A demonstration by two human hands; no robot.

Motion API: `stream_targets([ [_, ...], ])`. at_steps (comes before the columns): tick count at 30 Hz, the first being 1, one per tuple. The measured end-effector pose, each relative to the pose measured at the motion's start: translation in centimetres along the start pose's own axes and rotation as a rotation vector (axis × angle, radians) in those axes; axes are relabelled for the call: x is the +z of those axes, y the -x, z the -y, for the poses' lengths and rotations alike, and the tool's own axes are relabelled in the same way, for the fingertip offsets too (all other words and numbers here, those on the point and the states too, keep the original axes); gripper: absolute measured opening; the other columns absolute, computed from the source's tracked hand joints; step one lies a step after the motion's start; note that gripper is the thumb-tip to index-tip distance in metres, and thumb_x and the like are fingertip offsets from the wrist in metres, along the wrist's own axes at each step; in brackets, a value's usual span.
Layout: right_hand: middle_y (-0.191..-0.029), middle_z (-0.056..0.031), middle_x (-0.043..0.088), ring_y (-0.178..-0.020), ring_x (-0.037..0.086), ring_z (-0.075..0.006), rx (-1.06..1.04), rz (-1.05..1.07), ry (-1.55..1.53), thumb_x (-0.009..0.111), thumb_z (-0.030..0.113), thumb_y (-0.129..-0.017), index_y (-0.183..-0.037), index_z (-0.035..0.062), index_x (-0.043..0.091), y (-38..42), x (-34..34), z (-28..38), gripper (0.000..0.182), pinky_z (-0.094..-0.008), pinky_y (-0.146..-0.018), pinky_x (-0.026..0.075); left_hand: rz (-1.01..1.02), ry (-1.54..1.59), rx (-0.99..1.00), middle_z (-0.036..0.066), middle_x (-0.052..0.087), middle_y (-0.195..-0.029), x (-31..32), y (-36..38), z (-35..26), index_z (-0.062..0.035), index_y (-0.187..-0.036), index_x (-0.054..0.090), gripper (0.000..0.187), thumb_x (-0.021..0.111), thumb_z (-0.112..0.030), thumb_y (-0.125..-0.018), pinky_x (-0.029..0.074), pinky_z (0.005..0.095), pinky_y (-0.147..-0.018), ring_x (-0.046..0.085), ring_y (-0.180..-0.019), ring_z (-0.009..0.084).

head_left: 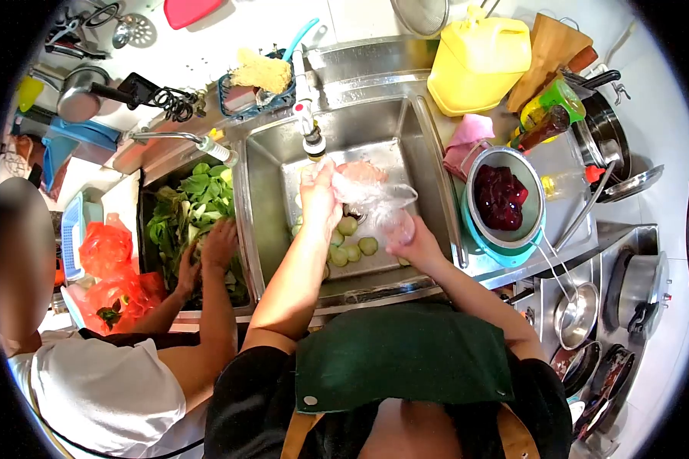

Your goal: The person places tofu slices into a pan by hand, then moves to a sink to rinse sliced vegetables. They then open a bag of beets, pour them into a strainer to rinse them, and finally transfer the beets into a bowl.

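Over the steel sink (429,172), my left hand (319,197) is closed on one end of a clear plastic bag (375,197), just below the tap (311,138). My right hand (415,243) grips the bag's other end, lower and to the right. Round pale green slices (352,249) lie on the sink floor under the bag, some hidden by my left forearm. A pinkish piece (362,172) shows behind the bag.
At left, a co-worker's hands (207,256) touch leafy greens (191,199) in the adjoining basin. To the right stand a strainer of dark red pieces (500,197) and a yellow jug (478,65). Pans (576,314) are further right.
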State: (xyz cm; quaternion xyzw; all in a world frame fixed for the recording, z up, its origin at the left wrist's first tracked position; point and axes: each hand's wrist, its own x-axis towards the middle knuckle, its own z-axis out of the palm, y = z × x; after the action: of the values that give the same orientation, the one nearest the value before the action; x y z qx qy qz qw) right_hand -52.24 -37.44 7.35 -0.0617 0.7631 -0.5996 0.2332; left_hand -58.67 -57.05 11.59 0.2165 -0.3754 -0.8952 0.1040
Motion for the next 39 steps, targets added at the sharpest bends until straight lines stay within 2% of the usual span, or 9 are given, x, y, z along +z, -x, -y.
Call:
stream_targets([
  [10, -0.1, -0.0163, 0.054, -0.097, 0.053, -0.0274, -0.265, -0.157, 0.188, 0.075, 0.017, -0.057, -0.107, 0.0017, 0.045, -2.9, 0.2, -0.1, 0.06, -0.0345, -0.083, 0.041, 0.31, 0.068, -0.064, 0.014, 0.053, -0.096, -0.2, 5.2, 2.7, 0.0012, -0.109, 0.042, 0.034, 0.038, 0.002, -0.075, 0.047, 0.0328, -0.076, 0.055, -0.086, 0.0212],
  [16, -0.102, -0.0164, 0.055, -0.097, 0.054, -0.0263, -0.268, -0.069, 0.106, 0.076, 0.022, -0.058, -0.11, 0.0019, 0.044, 0.1, -2.2, 1.8, 0.064, -0.0341, -0.083, 0.042, 0.5, -1.3, 0.43, 0.019, 0.033, -0.13, -1.2, 6.4, 4.5, -0.0003, -0.105, 0.051, 0.036, 0.054, 0.006, -0.07, 0.041, 0.0297, -0.086, 0.046, -0.106, 0.0217],
  [18, -0.104, -0.018, 0.053, -0.099, 0.052, -0.0291, -0.272, -0.018, 0.12, 0.075, 0.018, -0.056, -0.109, 0.0015, 0.044, 0.4, -2.3, 1.7, 0.063, -0.0366, -0.085, 0.041, 0.525, -0.868, 0.311, 0.021, 0.041, -0.121, -2.4, 4.8, 6.4, -0.0011, -0.099, 0.052, 0.037, 0.066, -0.001, -0.065, 0.042, 0.03, -0.082, 0.05, -0.098, 0.0229],
  [21, -0.1, -0.0167, 0.053, -0.097, 0.05, -0.0332, -0.638, -0.066, 0.205, 0.073, 0.014, -0.055, -0.103, 0.0029, 0.048, 0.7, -2.1, 2.2, 0.055, -0.0387, -0.084, 0.04, 0.399, -1.137, 0.098, 0.013, 0.058, -0.09, -1.3, 5.7, 5.3, -0.0016, -0.091, 0.052, 0.046, 0.075, -0.015, -0.054, 0.045, 0.0285, -0.071, 0.056, -0.08, 0.0194],
  [26, -0.096, -0.0173, 0.054, -0.094, 0.051, -0.0328, -0.434, -0.121, 0.157, 0.073, 0.014, -0.054, -0.1, 0.0019, 0.049, -0.6, -2.4, 1.3, 0.053, -0.0376, -0.082, 0.041, 0.405, -1.309, 0.203, 0.01, 0.059, -0.084, 0.5, 5.8, 4.6, 0.0008, -0.096, 0.053, 0.041, 0.068, -0.017, -0.062, 0.045, 0.0266, -0.067, 0.057, -0.072, 0.0174],
  [30, -0.093, -0.0179, 0.056, -0.087, 0.056, -0.0303, -0.308, -0.155, 0.076, 0.073, 0.014, -0.054, -0.098, -0.0016, 0.048, -1.4, -3.0, 1.4, 0.053, -0.0355, -0.077, 0.044, 0.36, -0.518, -0.086, 0.009, 0.057, -0.098, 2.5, 8.2, 3.8, 0.0037, -0.111, 0.048, 0.043, 0.061, -0.009, -0.071, 0.045, 0.0277, -0.077, 0.055, -0.086, 0.0161],
  [33, -0.095, -0.0151, 0.057, -0.087, 0.056, -0.0221, -0.189, -0.137, 0.068, 0.07, 0.011, -0.058, -0.101, 0.0002, 0.047, -0.8, -3.0, 2.1, 0.05, -0.0305, -0.075, 0.045, 0.513, -1.418, 0.691, 0.013, 0.053, -0.108, 3.8, 10.3, 3.9, 0.006, -0.099, 0.056, 0.032, 0.063, -0.015, -0.076, 0.044, 0.0272, -0.079, 0.055, -0.092, 0.0157],
  [35, -0.095, -0.015, 0.055, -0.088, 0.056, -0.0231, -0.329, -0.17, 0.094, 0.068, 0.007, -0.06, -0.103, 0.0019, 0.046, -1.8, -2.3, 0.1, 0.048, -0.0315, -0.076, 0.045, 0.316, -1.008, 0.042, 0.01, 0.059, -0.098, 4.2, 10.3, 3.7, 0.0019, -0.093, 0.061, 0.023, 0.063, -0.013, -0.075, 0.048, 0.0293, -0.07, 0.059, -0.078, 0.0151],
  [39, -0.101, -0.0118, 0.051, -0.092, 0.053, -0.0208, -0.507, -0.239, 0.206, 0.069, 0.006, -0.062, -0.108, 0.0036, 0.044, -0.5, -3.0, 0.6, 0.052, -0.0302, -0.079, 0.044, 0.178, -0.672, -0.202, 0.008, 0.061, -0.089, 2.8, 9.7, 3.8, -0.0037, -0.098, 0.059, 0.028, 0.064, -0.019, -0.074, 0.046, 0.0277, -0.068, 0.057, -0.075, 0.0145],
])
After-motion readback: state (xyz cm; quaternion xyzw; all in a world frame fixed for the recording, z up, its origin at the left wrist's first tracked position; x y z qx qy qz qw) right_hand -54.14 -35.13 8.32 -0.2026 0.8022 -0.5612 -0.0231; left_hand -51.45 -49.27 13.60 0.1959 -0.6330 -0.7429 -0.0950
